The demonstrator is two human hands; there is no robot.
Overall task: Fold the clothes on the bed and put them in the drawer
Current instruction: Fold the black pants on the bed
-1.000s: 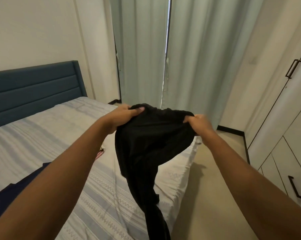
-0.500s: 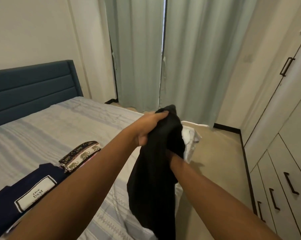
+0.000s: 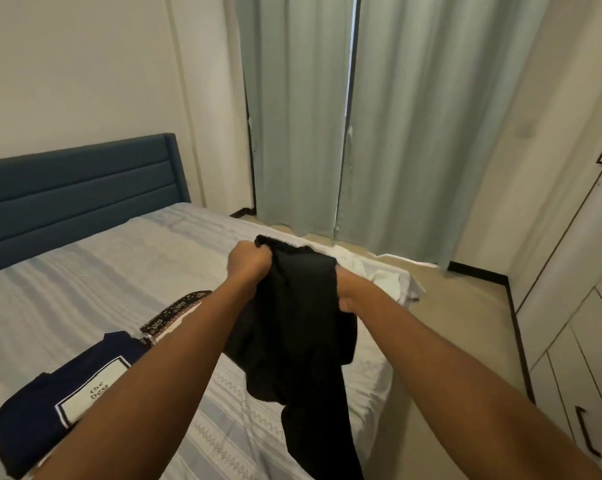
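Observation:
A black garment (image 3: 292, 327) hangs bunched in the air over the bed's near corner. My left hand (image 3: 247, 261) grips its top edge in a fist. Lower on its right side, my right hand (image 3: 344, 289) holds the cloth, with the fingers hidden behind the fabric. A long tail of the garment drops past the bed edge toward the bottom of the view. On the striped bed (image 3: 102, 271) lie a folded navy shirt (image 3: 60, 403) with a white label and a patterned folded piece (image 3: 175, 310) beside it.
White cloth (image 3: 386, 278) lies crumpled on the bed's far corner. A blue headboard (image 3: 78, 188) stands at the left. Pale green curtains (image 3: 379, 116) hang ahead. White wardrobe drawers with black handles (image 3: 583, 431) line the right wall, with beige floor (image 3: 466, 341) between.
The garment was spread wide between both hands a second ago. My hands came together and bunched it, and my right hand has now slid out to its right side. The view shifted right.

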